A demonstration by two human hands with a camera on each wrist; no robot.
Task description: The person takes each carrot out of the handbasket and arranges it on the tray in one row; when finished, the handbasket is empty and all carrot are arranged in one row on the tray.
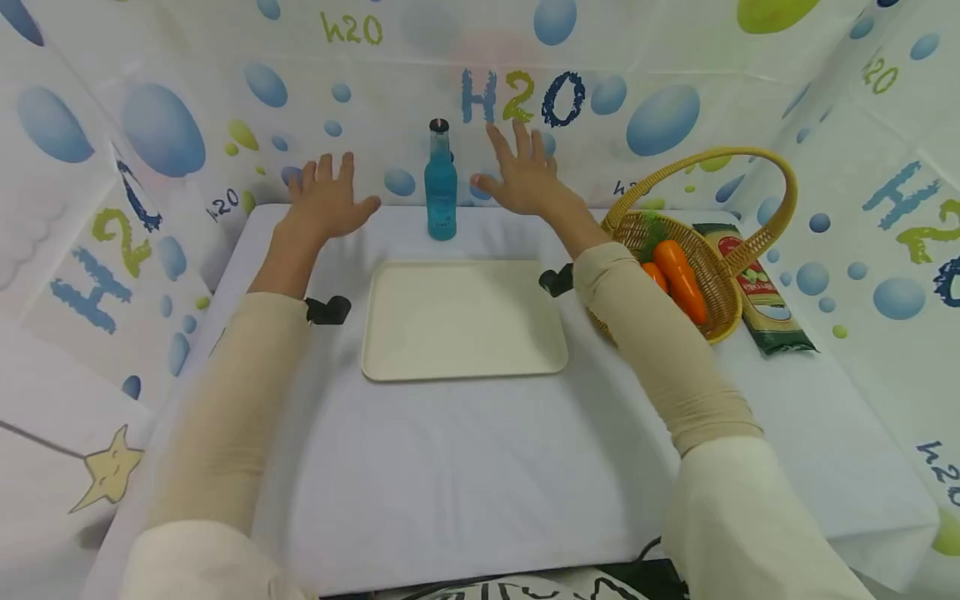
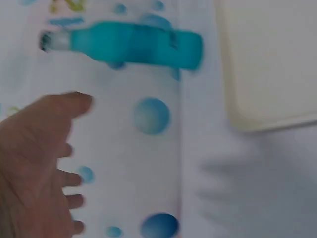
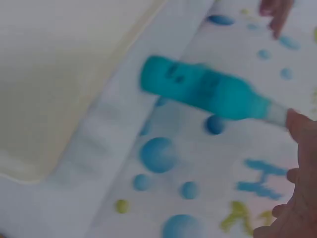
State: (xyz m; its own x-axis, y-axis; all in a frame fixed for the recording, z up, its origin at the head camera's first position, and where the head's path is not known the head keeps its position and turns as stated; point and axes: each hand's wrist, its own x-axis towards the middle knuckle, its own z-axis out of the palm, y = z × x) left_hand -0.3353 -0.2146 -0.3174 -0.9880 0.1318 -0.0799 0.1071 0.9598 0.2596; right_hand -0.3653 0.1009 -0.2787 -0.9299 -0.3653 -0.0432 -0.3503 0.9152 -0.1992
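Bright, diffuse light fills the fairly sharp head view, with soft shadows on the white tablecloth (image 1: 450, 467) below the left hand (image 1: 327, 200) and on the corner of the cream tray (image 1: 465, 321) nearest the right hand (image 1: 528, 179). Both wrist views are dimmer and greyer, blurring the blue glass bottle (image 2: 133, 44) near the hand.

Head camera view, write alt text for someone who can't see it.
A person's left hand and right hand, open and holding nothing, flank a blue bottle on a white table. Nearer lies a cream tray; at right, a wicker basket of carrots beside a packet.
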